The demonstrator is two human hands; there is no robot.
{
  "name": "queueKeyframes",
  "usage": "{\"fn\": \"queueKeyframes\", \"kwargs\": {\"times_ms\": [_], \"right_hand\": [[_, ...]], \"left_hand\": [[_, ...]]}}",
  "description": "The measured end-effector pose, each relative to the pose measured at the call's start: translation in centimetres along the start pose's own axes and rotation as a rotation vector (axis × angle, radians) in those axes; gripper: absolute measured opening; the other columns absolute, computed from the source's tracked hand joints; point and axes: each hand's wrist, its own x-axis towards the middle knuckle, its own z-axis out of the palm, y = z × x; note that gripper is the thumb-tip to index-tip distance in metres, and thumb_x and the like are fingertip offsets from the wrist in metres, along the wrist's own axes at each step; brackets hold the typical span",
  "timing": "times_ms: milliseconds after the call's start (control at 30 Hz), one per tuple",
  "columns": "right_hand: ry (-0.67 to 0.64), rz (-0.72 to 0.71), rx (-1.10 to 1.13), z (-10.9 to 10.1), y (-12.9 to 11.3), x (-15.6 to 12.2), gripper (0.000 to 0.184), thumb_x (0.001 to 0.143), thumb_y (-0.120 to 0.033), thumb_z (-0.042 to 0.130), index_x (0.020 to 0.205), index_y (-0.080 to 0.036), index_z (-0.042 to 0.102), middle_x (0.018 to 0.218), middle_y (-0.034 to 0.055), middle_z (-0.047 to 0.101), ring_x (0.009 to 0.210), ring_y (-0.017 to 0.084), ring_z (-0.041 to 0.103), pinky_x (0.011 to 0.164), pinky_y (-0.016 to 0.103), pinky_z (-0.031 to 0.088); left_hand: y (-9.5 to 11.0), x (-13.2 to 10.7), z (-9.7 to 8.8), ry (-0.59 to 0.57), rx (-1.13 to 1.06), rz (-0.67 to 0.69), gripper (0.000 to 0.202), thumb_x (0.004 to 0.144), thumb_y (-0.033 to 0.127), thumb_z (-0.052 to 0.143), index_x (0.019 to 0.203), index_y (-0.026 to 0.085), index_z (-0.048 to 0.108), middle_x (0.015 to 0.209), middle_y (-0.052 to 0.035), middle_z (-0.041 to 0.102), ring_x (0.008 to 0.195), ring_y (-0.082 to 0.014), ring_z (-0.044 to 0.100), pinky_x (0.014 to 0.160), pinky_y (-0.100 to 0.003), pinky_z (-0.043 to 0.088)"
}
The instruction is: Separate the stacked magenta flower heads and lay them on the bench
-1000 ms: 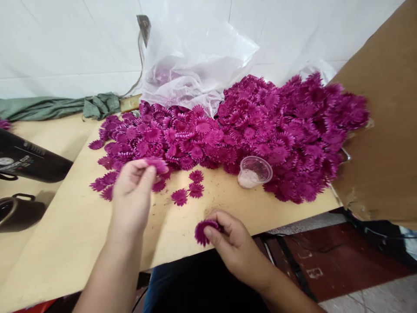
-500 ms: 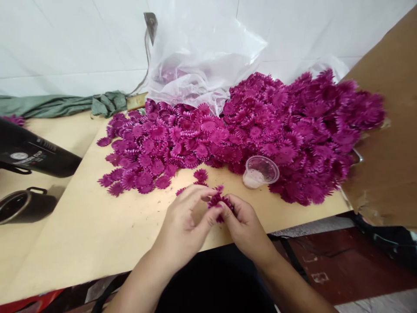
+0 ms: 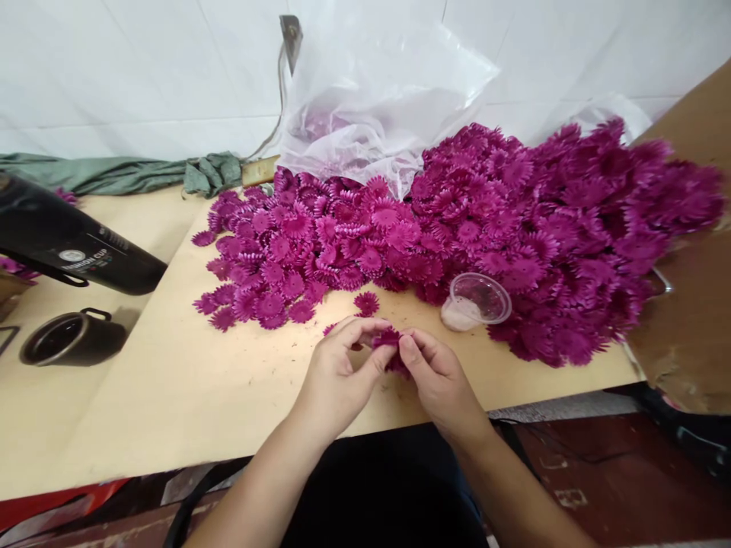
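Observation:
Between my two hands are magenta artificial flower heads (image 3: 387,342), partly covered by fingers, so I cannot tell how many. My left hand (image 3: 336,373) pinches them between thumb and forefinger from the left. With thumb and bent fingers, my right hand (image 3: 444,378) grips their right side. Just beyond the fingers, a single flower head (image 3: 366,304) lies on the table (image 3: 199,403). Behind spreads a large pile of the same fringed, round flower heads (image 3: 548,236). A clear plastic cup (image 3: 489,298) with whitish stuff inside tilts against the pile's front edge.
To the left are a black tumbler (image 3: 108,247) lying at a slant and a dark mug (image 3: 74,339). Behind the pile, a clear plastic bag (image 3: 365,106) rests by the wall. Green cloth (image 3: 126,175) lies along the back. A cardboard box (image 3: 694,320) borders the right side.
The view has turned a little left, so the scene sits farther right. My left forefinger and thumb, spread near a raised flower head before, have closed in on the flower heads.

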Motion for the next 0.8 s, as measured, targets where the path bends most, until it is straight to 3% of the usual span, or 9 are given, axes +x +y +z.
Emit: {"fn": "queueKeyframes", "kwargs": {"times_ms": [133,233,333,433,567,667,800], "right_hand": [[-0.058,0.025,0.053,-0.1,0.0,0.1,0.029,0.079,-0.048,0.063,0.081,-0.02,0.058,0.075,-0.0001,0.06,0.072,0.013,0.056,0.069,0.026,0.047],[-0.019,0.028,0.007,-0.2,0.3,0.0,0.032,0.08,-0.049,0.061,0.072,-0.019,0.055,0.066,-0.0014,0.055,0.064,0.012,0.051,0.06,0.025,0.044],[-0.006,0.005,-0.033,-0.2,0.6,-0.2,0.036,0.083,-0.049,0.058,0.065,-0.019,0.05,0.06,-0.0034,0.048,0.057,0.01,0.045,0.054,0.023,0.039],[-0.005,-0.014,-0.031,-0.2,0.8,-0.2,0.034,0.084,-0.048,0.056,0.068,-0.018,0.053,0.061,-0.0035,0.048,0.057,0.01,0.044,0.054,0.023,0.039],[0.009,0.01,-0.004,-0.3,1.0,0.0,0.033,0.085,-0.049,0.055,0.073,-0.018,0.056,0.065,-0.0025,0.049,0.062,0.012,0.045,0.059,0.025,0.04],[-0.038,0.014,-0.017,-0.4,0.9,-0.1,0.03,0.085,-0.046,0.055,0.074,-0.018,0.056,0.067,-0.0016,0.05,0.064,0.012,0.046,0.061,0.026,0.041],[-0.116,0.01,-0.076,-0.3,-0.1,-0.5,0.019,0.088,-0.036,0.051,0.081,-0.019,0.054,0.069,-0.0008,0.051,0.066,0.013,0.047,0.061,0.025,0.042]], "left_hand": [[-0.9,0.4,-0.1,0.056,0.108,0.135,0.017,0.081,0.018,0.058,0.095,0.019,0.068,0.09,-0.0049,0.067,0.084,-0.0156,0.063,0.08,-0.029,0.053],[-0.8,0.3,0.0,0.053,0.197,0.27,0.023,0.083,0.016,0.056,0.104,0.019,0.066,0.097,-0.0066,0.065,0.09,-0.0157,0.063,0.082,-0.028,0.052],[-0.5,0.3,0.0,-0.013,0.202,0.338,0.023,0.084,0.012,0.052,0.101,0.019,0.067,0.095,-0.0066,0.065,0.089,-0.0148,0.063,0.08,-0.026,0.052],[-0.4,0.3,-0.2,-0.088,0.218,0.323,0.02,0.086,0.014,0.051,0.097,0.019,0.067,0.09,-0.0057,0.066,0.085,-0.0143,0.063,0.077,-0.026,0.052],[-0.5,0.4,-0.5,-0.103,0.319,0.347,0.021,0.085,0.017,0.053,0.102,0.02,0.065,0.093,-0.0056,0.069,0.088,-0.0165,0.063,0.079,-0.03,0.051],[-0.7,0.2,-0.3,-0.033,0.38,0.348,0.017,0.084,0.016,0.052,0.093,0.022,0.065,0.084,-0.0031,0.07,0.08,-0.0167,0.064,0.076,-0.031,0.05],[-1.1,0.1,0.3,0.102,0.282,0.196,0.012,0.085,0.017,0.05,0.086,0.021,0.061,0.071,0.0006,0.066,0.062,-0.0126,0.06,0.058,-0.024,0.047]]}}
